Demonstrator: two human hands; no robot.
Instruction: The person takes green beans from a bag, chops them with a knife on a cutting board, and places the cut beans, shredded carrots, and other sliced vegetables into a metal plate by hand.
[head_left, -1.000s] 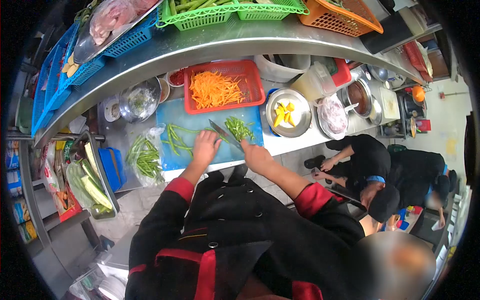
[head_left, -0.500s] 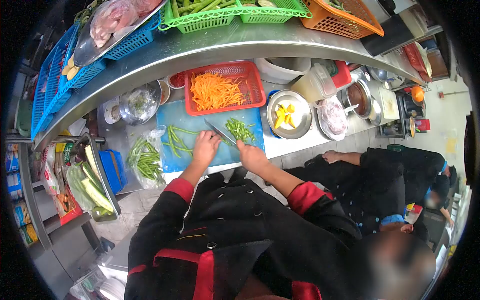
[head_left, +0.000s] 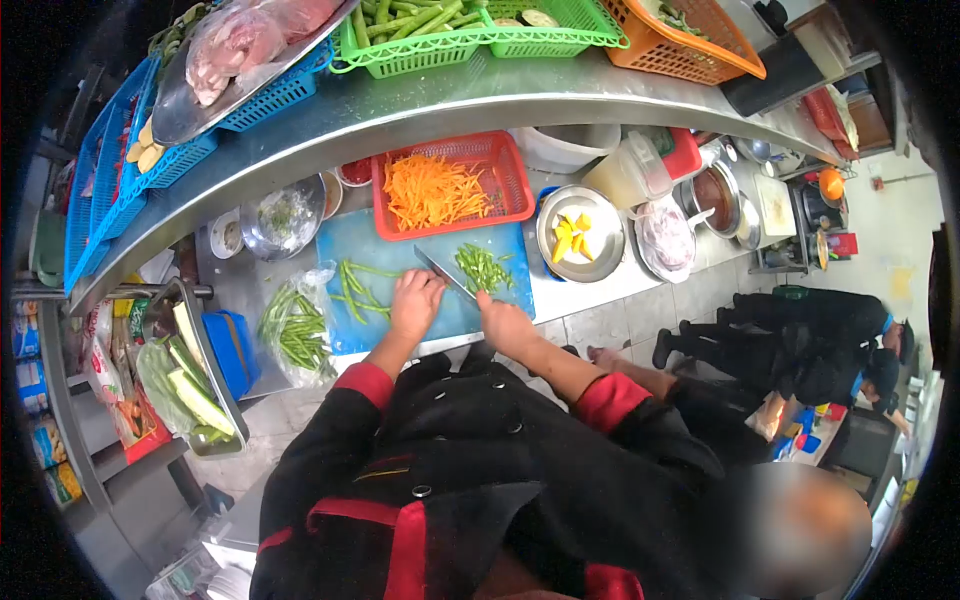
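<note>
My right hand [head_left: 507, 324] grips a kitchen knife [head_left: 443, 270], its blade slanting up and left over the blue cutting board [head_left: 460, 322]. Beside the blade my left hand [head_left: 417, 303] presses down with curled fingers, closed on green beans that are mostly hidden under it. Whole green beans [head_left: 358, 290] lie just left of that hand. To the right of the knife rests a pile of chopped green beans [head_left: 484, 266]. More beans fill a clear plastic bag [head_left: 298, 325] left of the board.
Behind the board stands a red basket [head_left: 512, 212] of shredded carrot. A steel bowl [head_left: 548, 243] with yellow pieces is at right; another metal bowl [head_left: 262, 232] is at left. A steel shelf [head_left: 450, 95] overhangs the back. Co-workers [head_left: 800, 345] stand at right.
My hands and the knife stay in nearly the same place on the board. At right, a co-worker has shifted, uncovering more floor and other people behind. The view has moved slightly.
</note>
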